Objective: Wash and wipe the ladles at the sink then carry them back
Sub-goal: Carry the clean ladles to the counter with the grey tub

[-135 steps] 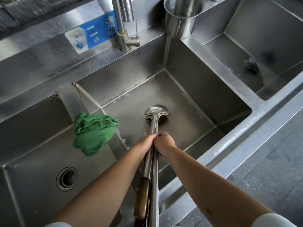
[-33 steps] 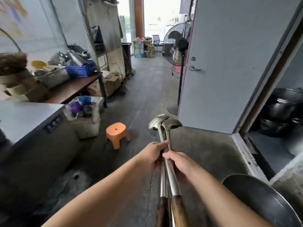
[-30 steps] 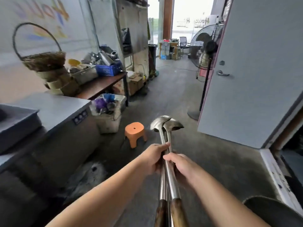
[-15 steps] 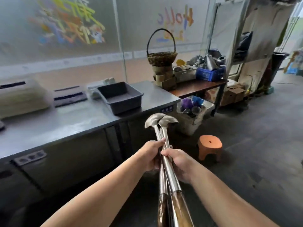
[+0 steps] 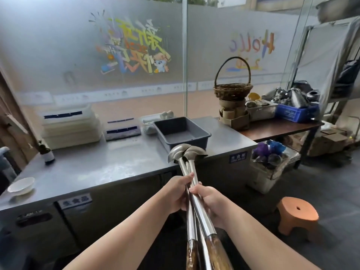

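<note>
While half a second ago the counter sat off at ten o'clock with the orange stool at three, the view has now swung so that the steel counter point(image 5: 109, 168) fills the field from nine to one o'clock, squarely ahead. The ladles point(image 5: 187, 152) ride at the centre, bowls up and touching each other, their shafts running down to six o'clock where the wooden grips leave the frame. The left hand point(image 5: 175, 193) is curled round the shafts, and the right hand point(image 5: 209, 203) wraps them just below and beside it, knuckles nearly meeting. The grey tub point(image 5: 182, 133) stands on the counter just beyond the bowls at twelve; the orange stool point(image 5: 297, 215) sits at four. This looks like the carry-back nearing its end, with only the setting down left.
</note>
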`<state>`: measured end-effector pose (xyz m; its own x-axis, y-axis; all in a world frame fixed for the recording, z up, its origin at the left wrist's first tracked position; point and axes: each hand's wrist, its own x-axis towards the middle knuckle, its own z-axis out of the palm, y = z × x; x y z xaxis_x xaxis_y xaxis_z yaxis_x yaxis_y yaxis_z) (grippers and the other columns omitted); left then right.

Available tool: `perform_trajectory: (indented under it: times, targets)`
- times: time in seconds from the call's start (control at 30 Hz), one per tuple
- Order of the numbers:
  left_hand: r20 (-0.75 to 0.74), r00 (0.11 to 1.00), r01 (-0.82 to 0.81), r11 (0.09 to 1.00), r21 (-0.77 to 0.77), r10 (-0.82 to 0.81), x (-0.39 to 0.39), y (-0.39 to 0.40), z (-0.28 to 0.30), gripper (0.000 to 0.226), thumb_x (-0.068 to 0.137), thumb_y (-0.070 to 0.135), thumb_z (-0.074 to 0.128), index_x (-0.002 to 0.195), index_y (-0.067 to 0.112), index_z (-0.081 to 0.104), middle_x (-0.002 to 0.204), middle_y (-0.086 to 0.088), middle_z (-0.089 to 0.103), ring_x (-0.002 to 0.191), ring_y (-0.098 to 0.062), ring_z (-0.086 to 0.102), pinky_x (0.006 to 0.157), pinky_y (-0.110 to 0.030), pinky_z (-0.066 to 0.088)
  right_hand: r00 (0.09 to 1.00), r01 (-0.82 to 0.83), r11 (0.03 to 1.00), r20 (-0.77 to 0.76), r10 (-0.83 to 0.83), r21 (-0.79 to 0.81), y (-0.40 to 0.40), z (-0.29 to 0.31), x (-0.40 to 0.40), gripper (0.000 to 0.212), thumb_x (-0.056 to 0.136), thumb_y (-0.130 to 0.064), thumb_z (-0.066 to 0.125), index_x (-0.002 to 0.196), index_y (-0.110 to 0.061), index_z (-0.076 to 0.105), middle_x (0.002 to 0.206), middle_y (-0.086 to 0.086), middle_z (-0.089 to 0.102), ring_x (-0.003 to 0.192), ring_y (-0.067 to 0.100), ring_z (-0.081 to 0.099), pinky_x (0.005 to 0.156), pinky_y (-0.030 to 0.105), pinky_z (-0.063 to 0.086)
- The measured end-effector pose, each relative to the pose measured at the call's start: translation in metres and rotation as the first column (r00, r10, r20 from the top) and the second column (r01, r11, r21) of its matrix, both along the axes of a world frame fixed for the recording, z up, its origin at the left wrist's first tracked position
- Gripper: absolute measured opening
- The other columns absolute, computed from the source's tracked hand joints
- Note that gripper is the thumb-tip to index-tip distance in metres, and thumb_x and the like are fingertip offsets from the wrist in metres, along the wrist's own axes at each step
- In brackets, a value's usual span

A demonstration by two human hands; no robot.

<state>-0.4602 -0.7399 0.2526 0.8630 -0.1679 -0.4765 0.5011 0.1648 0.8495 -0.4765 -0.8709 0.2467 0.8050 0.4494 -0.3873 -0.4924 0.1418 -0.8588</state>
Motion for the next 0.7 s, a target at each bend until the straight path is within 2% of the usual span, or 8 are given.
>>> perform_trajectory:
  times: [0.1, 0.2, 0.37, 0.5, 0.63, 0.7]
  targets:
    - [0.006, 1.0, 0.0, 1.0, 0.027, 0.0, 0.021, 0.02, 0.004, 0.037, 0.098, 0.042, 0.05, 0.104, 0.009, 0.065, 0.073, -0.002, 0.066, 0.056, -0.018, 0.064, 0.054, -0.027, 0.053, 1.0, 0.017, 1.0, 0.009, -0.017, 0.002, 0.022, 0.001, 0.02, 0.034, 0.098, -0.016, 0.05, 0.116, 0.011, 0.058, 0.083, 0.02, 0.067, 0.07, 0.026, 0.068, 0.063, 0.034, 0.056]
    - [0.011, 1.0, 0.021, 0.999, 0.025, -0.021, 0.043, 0.035, 0.006, 0.037, 0.098, 0.042, 0.05, 0.109, 0.009, 0.064, 0.071, -0.001, 0.066, 0.056, -0.018, 0.063, 0.053, -0.027, 0.053, 1.0, 0.026, 0.999, 0.008, -0.026, 0.019, 0.037, 0.001, 0.042, 0.034, 0.096, -0.016, 0.052, 0.115, 0.011, 0.059, 0.091, 0.024, 0.065, 0.081, 0.031, 0.066, 0.07, 0.037, 0.056]
    - [0.006, 1.0, 0.028, 0.999, 0.034, -0.029, 0.086, 0.048, 0.005, 0.04, 0.098, 0.044, 0.051, 0.107, 0.008, 0.066, 0.073, -0.005, 0.064, 0.056, -0.019, 0.063, 0.051, -0.027, 0.053, 1.0, 0.028, 0.999, 0.01, -0.028, 0.024, 0.048, 0.002, 0.083, 0.028, 0.096, -0.015, 0.051, 0.105, 0.009, 0.063, 0.077, 0.018, 0.065, 0.066, 0.025, 0.066, 0.06, 0.033, 0.056]
    - [0.004, 1.0, 0.014, 1.0, 0.019, -0.014, 0.126, 0.049, 0.002, 0.039, 0.099, 0.041, 0.051, 0.108, 0.006, 0.065, 0.07, -0.007, 0.064, 0.054, -0.02, 0.063, 0.046, -0.027, 0.052, 0.999, 0.034, 0.999, -0.006, -0.034, 0.026, 0.05, -0.003, 0.124, 0.03, 0.094, -0.016, 0.054, 0.106, 0.01, 0.064, 0.081, 0.021, 0.065, 0.073, 0.03, 0.066, 0.064, 0.034, 0.057]
    - [0.001, 1.0, 0.003, 1.0, 0.022, -0.003, 0.175, 0.047, -0.004, 0.039, 0.099, 0.043, 0.049, 0.107, 0.008, 0.064, 0.066, -0.003, 0.065, 0.05, -0.018, 0.063, 0.045, -0.024, 0.05, 0.999, 0.035, 0.999, -0.003, -0.035, 0.04, 0.05, -0.005, 0.173, 0.024, 0.095, -0.013, 0.051, 0.099, 0.008, 0.063, 0.075, 0.019, 0.063, 0.066, 0.027, 0.065, 0.061, 0.033, 0.056]
    - [0.008, 1.0, -0.006, 1.0, 0.023, 0.006, 0.205, 0.045, -0.006, 0.039, 0.099, 0.044, 0.049, 0.108, 0.009, 0.063, 0.067, -0.002, 0.065, 0.052, -0.018, 0.063, 0.047, -0.024, 0.051, 1.0, 0.013, 0.999, 0.003, -0.013, 0.045, 0.048, -0.006, 0.203, 0.025, 0.096, -0.013, 0.05, 0.102, 0.008, 0.062, 0.075, 0.02, 0.062, 0.064, 0.027, 0.065, 0.059, 0.032, 0.056]
